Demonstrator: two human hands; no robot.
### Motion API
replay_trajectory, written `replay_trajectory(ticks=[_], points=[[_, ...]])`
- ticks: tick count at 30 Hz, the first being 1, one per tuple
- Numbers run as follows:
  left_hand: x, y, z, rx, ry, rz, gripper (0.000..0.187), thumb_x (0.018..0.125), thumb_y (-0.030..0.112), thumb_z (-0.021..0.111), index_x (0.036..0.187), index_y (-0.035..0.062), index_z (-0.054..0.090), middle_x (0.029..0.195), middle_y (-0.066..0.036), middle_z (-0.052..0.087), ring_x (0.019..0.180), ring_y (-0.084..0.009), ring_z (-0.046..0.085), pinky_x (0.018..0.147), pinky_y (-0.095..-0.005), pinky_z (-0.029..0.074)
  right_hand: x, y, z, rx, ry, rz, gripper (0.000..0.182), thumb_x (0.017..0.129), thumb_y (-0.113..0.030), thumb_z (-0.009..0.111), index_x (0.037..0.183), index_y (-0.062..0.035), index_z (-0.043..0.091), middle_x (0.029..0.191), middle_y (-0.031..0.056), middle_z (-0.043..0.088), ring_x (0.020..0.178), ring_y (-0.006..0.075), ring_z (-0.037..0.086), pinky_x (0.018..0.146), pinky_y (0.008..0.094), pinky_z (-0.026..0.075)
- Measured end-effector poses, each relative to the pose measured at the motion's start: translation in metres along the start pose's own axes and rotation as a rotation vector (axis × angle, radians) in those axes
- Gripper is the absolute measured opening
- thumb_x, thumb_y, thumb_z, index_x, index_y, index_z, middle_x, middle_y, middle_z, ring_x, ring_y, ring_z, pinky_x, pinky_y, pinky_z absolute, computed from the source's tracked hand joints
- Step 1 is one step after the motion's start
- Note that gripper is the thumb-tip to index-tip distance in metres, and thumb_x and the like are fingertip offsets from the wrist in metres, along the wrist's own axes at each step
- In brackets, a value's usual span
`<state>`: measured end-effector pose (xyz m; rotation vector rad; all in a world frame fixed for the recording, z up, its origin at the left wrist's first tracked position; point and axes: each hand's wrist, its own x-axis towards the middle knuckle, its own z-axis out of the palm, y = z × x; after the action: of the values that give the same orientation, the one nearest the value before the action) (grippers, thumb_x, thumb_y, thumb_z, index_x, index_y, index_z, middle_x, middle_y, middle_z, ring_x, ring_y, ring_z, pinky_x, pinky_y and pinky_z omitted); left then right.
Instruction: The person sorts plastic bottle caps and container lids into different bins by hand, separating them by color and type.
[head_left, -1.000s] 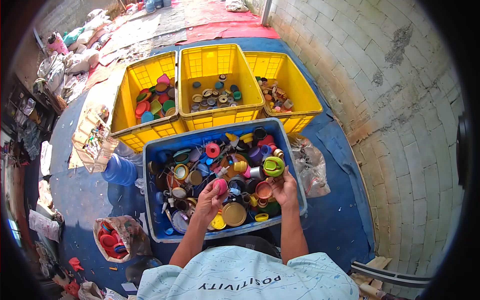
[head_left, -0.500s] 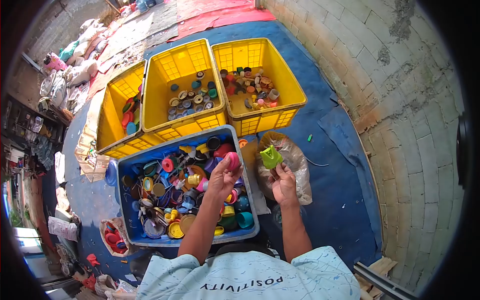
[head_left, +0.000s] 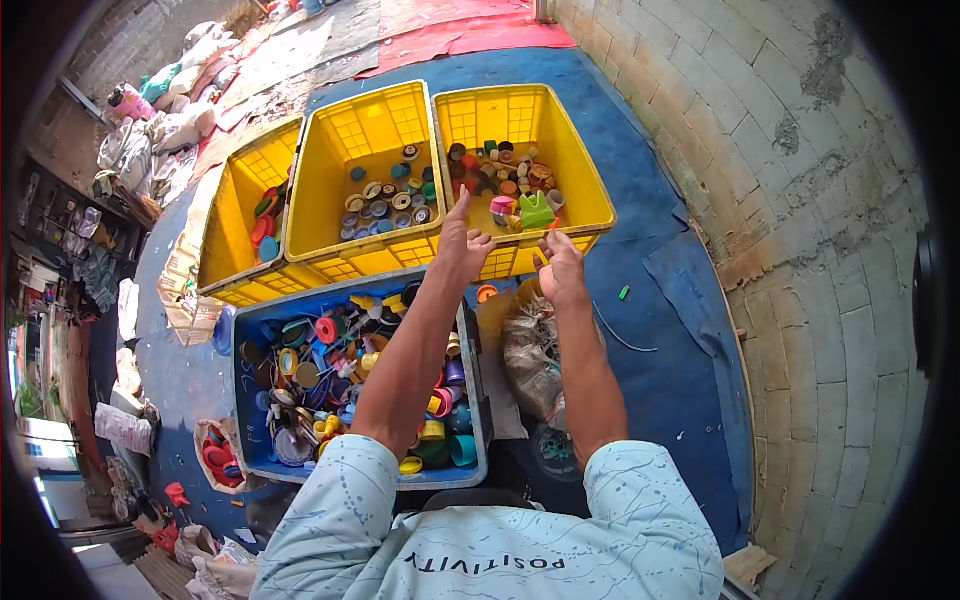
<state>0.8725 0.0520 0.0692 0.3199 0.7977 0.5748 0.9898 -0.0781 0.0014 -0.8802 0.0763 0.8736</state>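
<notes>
Both my arms reach out to the near edge of the right yellow crate (head_left: 590,195). My left hand (head_left: 464,248) is open, its thumb and fingers apart and nothing in them. A bright pink cap (head_left: 502,205) shows just beyond it, over the crate. The lime-green plastic piece (head_left: 537,211) lies past the fingertips of my right hand (head_left: 562,268), apart from them. That hand's fingers are partly curled, with a gap between thumb and forefinger. Below my left forearm stands a blue tub (head_left: 365,478) heaped with mixed plastic caps and lids.
The middle yellow crate (head_left: 310,225) holds round caps, and the left yellow crate (head_left: 222,235) has red and blue lids. Under my right arm sits a clear plastic sack (head_left: 530,345). A small bag of red lids (head_left: 220,458) rests left of the tub. A block wall (head_left: 800,250) rises on the right.
Both hands have moved forward from above the tub and sack to the right yellow crate. My left hand has let go of the pink cap, my right of the lime-green piece.
</notes>
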Motion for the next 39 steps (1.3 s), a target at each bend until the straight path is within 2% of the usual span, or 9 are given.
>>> replay_trajectory(ticks=[4, 6, 7, 9, 13, 17, 25, 31, 39], points=[[-0.032, 0.010, -0.046, 0.047, -0.031, 0.066, 0.069, 0.088, 0.038, 0.067, 0.134, -0.0043, 0.037, 0.134, -0.027, 0.039, 0.121, -0.0368, 0.046, 0.104, -0.0454, 0.041, 0.008, 0.017, -0.032, -0.114, 0.146, 0.028, 0.026, 0.090, -0.013, 0.063, 0.114, -0.0070, 0.055, 0.102, 0.0020, 0.061, 0.086, 0.0126, 0.058, 0.072, 0.0313, 0.044], [-0.049, 0.009, -0.096, 0.015, -0.090, 0.201, 0.037, 0.092, 0.034, 0.062, 0.105, -0.0009, 0.056, 0.114, -0.019, 0.056, 0.104, -0.0284, 0.056, 0.098, -0.0428, 0.046, -0.026, 0.033, -0.058, -0.140, 0.187, 0.064, 0.029, 0.089, -0.011, 0.063, 0.116, -0.0061, 0.054, 0.102, 0.0028, 0.062, 0.085, 0.0134, 0.058, 0.072, 0.0316, 0.045], [-0.064, 0.012, -0.112, -0.010, 0.005, 0.221, 0.032, 0.092, 0.033, 0.063, 0.084, 0.0030, 0.060, 0.094, -0.012, 0.063, 0.093, -0.0246, 0.062, 0.091, -0.0405, 0.051, -0.043, 0.039, -0.070, -0.151, 0.201, 0.099, 0.031, 0.088, -0.010, 0.064, 0.117, -0.0059, 0.053, 0.102, 0.0030, 0.062, 0.083, 0.0137, 0.058, 0.071, 0.0318, 0.045], [-0.092, 0.020, -0.159, -0.005, 0.105, 0.243, 0.034, 0.090, 0.036, 0.065, 0.074, 0.0067, 0.058, 0.091, -0.009, 0.064, 0.087, -0.0223, 0.063, 0.083, -0.0388, 0.054, -0.072, 0.059, -0.102, -0.128, 0.204, 0.181, 0.042, 0.087, -0.011, 0.064, 0.127, -0.0052, 0.049, 0.100, 0.0007, 0.062, 0.080, 0.0123, 0.058, 0.068, 0.0292, 0.044], [-0.159, 0.030, -0.235, -0.050, 0.359, 0.346, 0.039, 0.089, 0.039, 0.066, 0.065, 0.0113, 0.054, 0.080, -0.004, 0.065, 0.073, -0.0176, 0.062, 0.070, -0.0357, 0.054, -0.145, 0.087, -0.129, -0.186, 0.326, 0.243, 0.033, 0.087, -0.010, 0.062, 0.119, -0.0068, 0.052, 0.101, 0.0007, 0.062, 0.080, 0.0120, 0.057, 0.067, 0.0286, 0.045], [-0.196, 0.025, -0.316, -0.088, 0.398, 0.336, 0.039, 0.090, 0.042, 0.064, 0.069, 0.0101, 0.058, 0.076, -0.002, 0.064, 0.070, -0.0145, 0.060, 0.066, -0.0321, 0.053, -0.188, 0.105, -0.112, -0.406, 0.378, 0.168, 0.030, 0.087, -0.012, 0.063, 0.116, -0.0069, 0.054, 0.096, -0.0002, 0.059, 0.081, 0.0107, 0.056, 0.066, 0.0258, 0.045], [-0.228, 0.018, -0.359, -0.061, 0.405, 0.219, 0.029, 0.095, 0.034, 0.057, 0.098, 0.0056, 0.065, 0.085, -0.003, 0.064, 0.070, -0.0122, 0.058, 0.066, -0.0305, 0.052, -0.200, 0.145, -0.033, -0.917, 0.230, -0.434, 0.022, 0.086, -0.008, 0.061, 0.106, 0.0003, 0.060, 0.093, 0.0062, 0.062, 0.083, 0.0139, 0.058, 0.075, 0.0285, 0.048], [-0.245, 0.034, -0.381, -0.018, 0.274, 0.199, 0.020, 0.095, 0.026, 0.058, 0.101, 0.0087, 0.064, 0.090, -0.002, 0.063, 0.076, -0.0125, 0.056, 0.071, -0.0307, 0.051, -0.213, 0.160, 0.026, -1.375, 0.117, -0.548, 0.021, 0.082, -0.008, 0.064, 0.102, -0.0012, 0.063, 0.087, 0.0115, 0.066, 0.077, 0.0211, 0.064, 0.073, 0.0336, 0.051], [-0.268, 0.040, -0.418, -0.077, 0.351, 0.259, 0.018, 0.094, 0.021, 0.059, 0.102, 0.0057, 0.064, 0.091, -0.006, 0.066, 0.075, -0.0147, 0.060, 0.071, -0.0308, 0.053, -0.196, 0.173, 0.039, -1.627, -0.070, -0.554, 0.024, 0.082, -0.011, 0.064, 0.103, 0.0006, 0.063, 0.091, 0.0192, 0.068, 0.084, 0.0338, 0.067, 0.081, 0.0402, 0.051]])
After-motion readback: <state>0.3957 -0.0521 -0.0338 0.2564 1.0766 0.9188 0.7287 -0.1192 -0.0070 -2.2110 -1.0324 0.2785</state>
